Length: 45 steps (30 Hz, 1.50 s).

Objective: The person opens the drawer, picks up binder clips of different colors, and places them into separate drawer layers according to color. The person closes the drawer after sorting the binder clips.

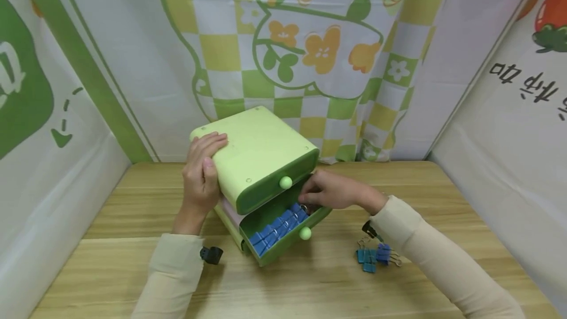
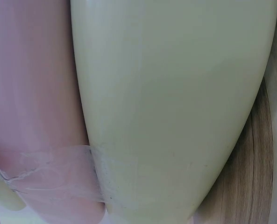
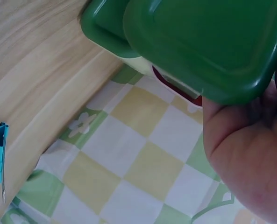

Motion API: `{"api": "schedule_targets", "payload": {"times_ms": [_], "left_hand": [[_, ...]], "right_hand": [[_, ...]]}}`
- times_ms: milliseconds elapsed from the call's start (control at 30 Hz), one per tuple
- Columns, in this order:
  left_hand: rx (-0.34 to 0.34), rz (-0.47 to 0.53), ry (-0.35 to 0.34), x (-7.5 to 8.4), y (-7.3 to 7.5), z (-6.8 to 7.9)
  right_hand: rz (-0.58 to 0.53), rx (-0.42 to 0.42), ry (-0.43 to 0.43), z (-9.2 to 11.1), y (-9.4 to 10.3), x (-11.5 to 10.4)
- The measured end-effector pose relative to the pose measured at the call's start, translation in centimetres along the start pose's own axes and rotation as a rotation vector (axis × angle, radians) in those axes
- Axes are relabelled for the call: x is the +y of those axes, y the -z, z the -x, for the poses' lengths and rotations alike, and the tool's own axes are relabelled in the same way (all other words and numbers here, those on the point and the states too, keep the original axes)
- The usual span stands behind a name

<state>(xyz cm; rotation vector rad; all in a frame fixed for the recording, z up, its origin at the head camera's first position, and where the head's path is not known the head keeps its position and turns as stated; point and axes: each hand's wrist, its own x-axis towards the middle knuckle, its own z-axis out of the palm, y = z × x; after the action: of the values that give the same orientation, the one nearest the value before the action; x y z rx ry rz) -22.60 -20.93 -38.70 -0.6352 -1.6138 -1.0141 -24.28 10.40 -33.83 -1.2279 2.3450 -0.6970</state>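
A small chest of drawers [image 1: 257,151] with a pale green top stands turned at an angle on the table. Its green lower drawer [image 1: 279,251] is pulled out, and a row of blue binder clips [image 1: 276,230] lies inside. My left hand [image 1: 201,176] rests on the chest's top left edge, fingers on the lid. Inside the drawer's right end is my right hand [image 1: 334,191], its fingers bent and pinching a binder clip by a wire loop; most of that clip is hidden. In the right wrist view, the hand [image 3: 250,149] is partly covered by the green drawer [image 3: 208,42].
Several loose binder clips [image 1: 376,256], teal, blue and black, lie on the wooden table [image 1: 283,289] beside the right forearm. Clear tape [image 2: 59,172] spans the chest's pink and pale layers. A checked curtain [image 1: 283,63] hangs behind, and printed cloth walls flank both sides.
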Motion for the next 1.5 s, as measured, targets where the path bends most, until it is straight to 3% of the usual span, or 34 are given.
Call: {"api": "schedule_targets", "payload": {"times_ms": [333,600,933,1267,1500], "left_hand": [[0.001,0.003,0.002,0.0,-0.1,0.0],[0.0,0.002,0.003,0.0,-0.1,-0.2],[0.002,-0.005,0.006,0.0,0.0,0.1],[0.007,-0.006,0.005,-0.1,-0.1,0.1],[0.008,-0.001,0.003,-0.1,-0.1,0.1]], "right_hand": [[0.073,0.132,0.003,1.7,1.1,-0.1],[0.05,0.218,-0.093,3.7,2.7,0.5],[0.021,0.241,-0.189,6.4,3.1,2.6],[0.117,0.226,-0.282,9.1,2.2,5.3],[0.296,0.215,-0.372,9.8,0.5,8.0]]}}
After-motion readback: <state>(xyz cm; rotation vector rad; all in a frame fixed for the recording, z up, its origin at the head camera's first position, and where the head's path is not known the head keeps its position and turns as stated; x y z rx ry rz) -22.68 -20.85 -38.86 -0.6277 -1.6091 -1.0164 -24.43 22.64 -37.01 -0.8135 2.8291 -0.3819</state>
